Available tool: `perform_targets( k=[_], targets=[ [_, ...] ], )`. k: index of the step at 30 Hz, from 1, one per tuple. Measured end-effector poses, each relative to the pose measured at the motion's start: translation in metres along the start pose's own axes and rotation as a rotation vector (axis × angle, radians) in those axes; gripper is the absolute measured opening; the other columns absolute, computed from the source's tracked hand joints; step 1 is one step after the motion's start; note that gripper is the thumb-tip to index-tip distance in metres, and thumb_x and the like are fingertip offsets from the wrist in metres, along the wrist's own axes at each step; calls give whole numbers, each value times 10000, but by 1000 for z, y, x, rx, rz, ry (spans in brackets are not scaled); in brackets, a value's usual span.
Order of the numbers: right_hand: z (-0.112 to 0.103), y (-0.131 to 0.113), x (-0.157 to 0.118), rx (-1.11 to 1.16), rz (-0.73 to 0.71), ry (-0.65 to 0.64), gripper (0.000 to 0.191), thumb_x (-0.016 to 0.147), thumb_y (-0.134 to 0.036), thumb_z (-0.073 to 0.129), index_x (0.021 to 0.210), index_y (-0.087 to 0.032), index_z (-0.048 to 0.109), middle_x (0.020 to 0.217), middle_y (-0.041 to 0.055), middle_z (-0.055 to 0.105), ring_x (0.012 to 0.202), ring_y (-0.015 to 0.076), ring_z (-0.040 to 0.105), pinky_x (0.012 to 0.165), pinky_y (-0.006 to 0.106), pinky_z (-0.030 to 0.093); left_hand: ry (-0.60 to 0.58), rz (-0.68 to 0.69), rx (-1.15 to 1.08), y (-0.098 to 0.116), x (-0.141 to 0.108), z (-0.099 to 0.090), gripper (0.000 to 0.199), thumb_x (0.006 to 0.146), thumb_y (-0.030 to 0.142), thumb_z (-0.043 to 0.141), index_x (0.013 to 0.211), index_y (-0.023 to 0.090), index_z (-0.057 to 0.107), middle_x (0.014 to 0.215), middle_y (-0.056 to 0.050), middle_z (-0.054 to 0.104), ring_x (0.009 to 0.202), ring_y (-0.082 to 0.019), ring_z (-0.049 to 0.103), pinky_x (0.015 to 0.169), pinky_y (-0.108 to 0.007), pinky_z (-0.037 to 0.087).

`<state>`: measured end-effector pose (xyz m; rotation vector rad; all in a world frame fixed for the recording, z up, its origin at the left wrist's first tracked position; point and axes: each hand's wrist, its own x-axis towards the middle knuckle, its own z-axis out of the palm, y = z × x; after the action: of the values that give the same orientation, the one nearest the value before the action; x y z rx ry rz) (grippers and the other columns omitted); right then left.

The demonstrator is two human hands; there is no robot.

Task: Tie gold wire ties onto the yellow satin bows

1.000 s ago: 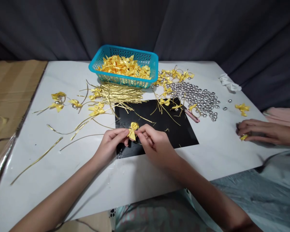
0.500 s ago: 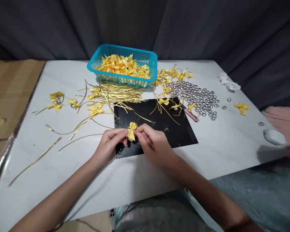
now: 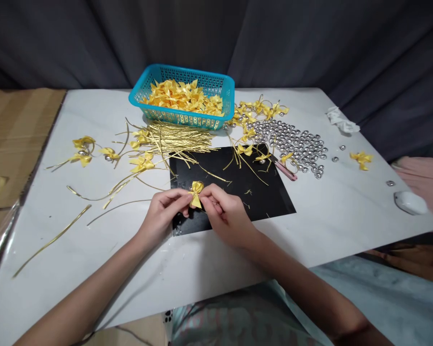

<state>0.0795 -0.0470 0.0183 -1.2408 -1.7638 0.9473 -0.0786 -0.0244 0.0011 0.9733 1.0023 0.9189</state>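
A yellow ribbon bow is held upright between my two hands, over the left part of a black mat. My left hand pinches the bow's left side between thumb and fingers; a thin gold cord runs leftward from that hand. At the bow's right side, the thumb and fingertips of my right hand are closed on it near the middle knot. The other fingers of my right hand are curled, and what lies under them is hidden.
Behind the mat are a blue basket of yellow bows, a bundle of gold cords and many silver beads. Pink-handled snips lie on the mat's right edge. A white device sits at the right.
The bow has shifted very slightly left between my fingers. At the right edge, another person's arm near the white device has drawn away.
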Motion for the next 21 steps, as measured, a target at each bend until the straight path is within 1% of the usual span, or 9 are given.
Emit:
perform_targets(
  k=[8,14,21],
  targets=[
    [1,2,0,19,-18,19,120,880,-156,399,770,-176,441,539,-79,281,446,59,263,488,185,246,6,-57,-100,3,-2,2,138,725,258,683,634,155,672,503,40,551,472,-56,468,501,-157,381],
    [0,3,0,20,-43,7,113,868,-134,402,768,-171,440,540,-82,260,439,56,255,489,185,248,-4,-76,-114,2,-1,2,138,729,259,676,637,156,670,487,40,555,475,-55,475,510,-147,388],
    [-3,-2,0,-20,-59,-19,134,865,-117,381,753,-179,419,532,-82,233,436,64,235,480,194,234,9,-90,-128,4,-1,4,142,707,263,695,621,154,668,474,38,558,464,-54,476,498,-140,386]
  ],
)
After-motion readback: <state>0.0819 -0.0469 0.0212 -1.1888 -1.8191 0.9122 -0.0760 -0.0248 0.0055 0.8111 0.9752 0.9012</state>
